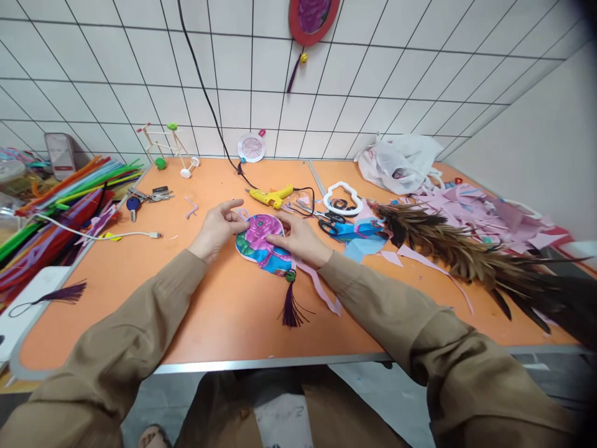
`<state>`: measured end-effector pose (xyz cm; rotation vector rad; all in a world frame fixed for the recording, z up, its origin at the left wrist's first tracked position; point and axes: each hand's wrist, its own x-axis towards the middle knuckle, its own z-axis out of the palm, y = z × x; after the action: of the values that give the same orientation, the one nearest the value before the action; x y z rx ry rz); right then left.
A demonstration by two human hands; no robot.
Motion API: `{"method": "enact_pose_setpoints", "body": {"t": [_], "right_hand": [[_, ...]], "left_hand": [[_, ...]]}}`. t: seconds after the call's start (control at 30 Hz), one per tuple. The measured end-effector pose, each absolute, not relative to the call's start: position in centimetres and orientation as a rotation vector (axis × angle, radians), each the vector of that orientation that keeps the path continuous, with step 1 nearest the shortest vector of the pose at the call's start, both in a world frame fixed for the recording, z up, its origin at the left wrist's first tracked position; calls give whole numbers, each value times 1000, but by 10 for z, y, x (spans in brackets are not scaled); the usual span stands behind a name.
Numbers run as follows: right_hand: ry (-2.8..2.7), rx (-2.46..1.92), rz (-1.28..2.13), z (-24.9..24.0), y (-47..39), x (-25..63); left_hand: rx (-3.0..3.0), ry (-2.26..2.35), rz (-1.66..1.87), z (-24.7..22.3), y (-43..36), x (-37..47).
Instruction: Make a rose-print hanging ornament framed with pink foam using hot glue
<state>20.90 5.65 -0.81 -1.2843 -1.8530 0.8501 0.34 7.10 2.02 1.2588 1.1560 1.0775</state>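
From the head view, which is pretty much looking over the person's shoulder, both hands are on a rose-print fabric pendant (261, 235), held up just over the orange tabletop (224, 317), near the middle. Left hand (215, 229) has its upper left edge nipped between thumb and fingers, no real gap there. Right hand (301, 238) is closed on the other side, thumb flat on the front, rest of the fingers mostly hidden behind it. A dark purple tassel (291, 308) hangs off the bottom under a green bead (290, 276).

Just past the hands there's a yellow glue gun (270, 197) lying on its side, then black-handled scissors (329, 226) by a white cloud-shaped frame (328, 200). Bunch of brown feathers (433, 246) sprawls off to the right, btw.
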Motion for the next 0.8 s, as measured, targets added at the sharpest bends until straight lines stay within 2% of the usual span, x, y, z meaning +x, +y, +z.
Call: {"method": "enact_pose_setpoints", "body": {"t": [0.1,0.2,0.33,0.5,0.8], "right_hand": [[-1651,-1194,1262,-9,54,208],[-1393,-1130,1477,-5,49,206],[-1255,-1030,1464,4,45,202],[-1251,-992,1476,7,41,199],[-1368,-971,1433,8,36,196]], "left_hand": [[1141,1067,1175,28,72,-3],[996,1007,1240,28,71,-9],[815,922,1100,22,57,-11],[861,856,843,10,36,3],[834,935,1036,5,35,9]]}}
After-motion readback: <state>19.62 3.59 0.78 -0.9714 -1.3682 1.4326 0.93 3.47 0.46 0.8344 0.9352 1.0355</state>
